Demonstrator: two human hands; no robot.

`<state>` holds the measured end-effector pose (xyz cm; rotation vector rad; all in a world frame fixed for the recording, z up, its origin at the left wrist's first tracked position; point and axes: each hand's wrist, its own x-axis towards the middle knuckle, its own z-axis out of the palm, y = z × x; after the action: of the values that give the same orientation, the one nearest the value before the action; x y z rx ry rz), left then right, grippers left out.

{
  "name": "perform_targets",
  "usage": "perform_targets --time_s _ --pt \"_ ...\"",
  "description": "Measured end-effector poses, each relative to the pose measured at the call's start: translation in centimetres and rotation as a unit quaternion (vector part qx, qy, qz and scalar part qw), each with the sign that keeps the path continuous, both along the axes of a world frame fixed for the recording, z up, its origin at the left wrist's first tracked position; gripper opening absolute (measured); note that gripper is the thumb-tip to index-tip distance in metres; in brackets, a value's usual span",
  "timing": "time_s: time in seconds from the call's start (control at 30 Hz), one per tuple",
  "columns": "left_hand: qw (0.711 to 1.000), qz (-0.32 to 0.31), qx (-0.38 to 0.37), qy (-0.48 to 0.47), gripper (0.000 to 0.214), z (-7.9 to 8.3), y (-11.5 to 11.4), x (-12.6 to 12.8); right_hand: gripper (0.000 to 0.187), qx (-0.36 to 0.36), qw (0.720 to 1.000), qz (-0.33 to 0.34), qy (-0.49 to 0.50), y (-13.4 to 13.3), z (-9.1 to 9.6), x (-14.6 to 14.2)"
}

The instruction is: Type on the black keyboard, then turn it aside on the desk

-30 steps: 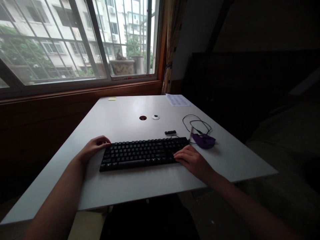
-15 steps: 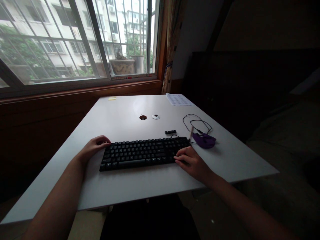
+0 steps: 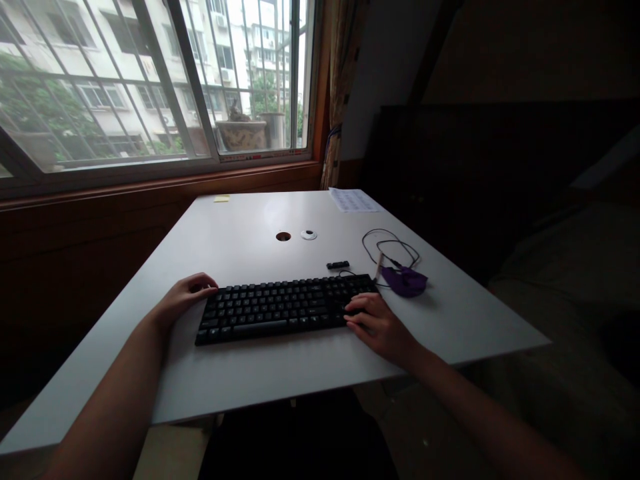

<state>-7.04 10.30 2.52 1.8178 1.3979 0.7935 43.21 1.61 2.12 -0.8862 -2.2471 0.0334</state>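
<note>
A black computer keyboard lies on the white desk, its long side roughly parallel to the near edge. My left hand is at the keyboard's far left corner, its fingers bent and closed on that edge. Over the number pad on the right rests my right hand, with fingers curled and the tips drawn together at the keys. Whatever the right fingertips may hold is too small to see. Just behind the keyboard lies a short black strip, perhaps several loose keycaps in a row.
Right of the keyboard are a purple cloth, a thin light stick and a looped black cable. Farther back on the desk are a round hole, a white cover, printed paper and a yellow note.
The whole view has shifted slightly, so the desk and everything on it appear a little farther left. Both hands stay in the same places on the keyboard.
</note>
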Motion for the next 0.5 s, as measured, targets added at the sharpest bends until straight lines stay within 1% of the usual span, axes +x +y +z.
perform_targets --time_s 0.07,0.13,0.23,0.3,0.37,0.5 --pt "1.0 -0.003 -0.002 0.002 0.038 0.0 0.0 0.0 0.021 0.009 1.0 -0.006 0.008 -0.4 -0.1 0.2" --pt "1.0 -0.006 0.0 0.004 0.039 0.0 0.1 0.0 0.034 0.007 1.0 -0.005 0.019 -0.8 -0.1 0.5" --pt "1.0 -0.009 0.004 0.006 0.039 -0.1 0.2 -0.2 0.048 -0.022 0.999 0.026 0.017 -1.3 0.1 0.7" --pt "1.0 -0.006 0.005 0.006 0.038 -0.2 0.3 -0.2 0.049 -0.048 0.997 0.053 0.004 -1.4 0.2 0.7" --pt "1.0 -0.003 0.007 0.009 0.038 -0.2 0.3 -0.3 0.048 -0.063 0.996 0.066 -0.008 -1.3 0.4 0.6" --pt "1.0 -0.001 0.01 0.012 0.038 -0.1 0.2 -0.1 0.05 -0.056 0.996 0.062 -0.031 -1.2 0.5 0.4"
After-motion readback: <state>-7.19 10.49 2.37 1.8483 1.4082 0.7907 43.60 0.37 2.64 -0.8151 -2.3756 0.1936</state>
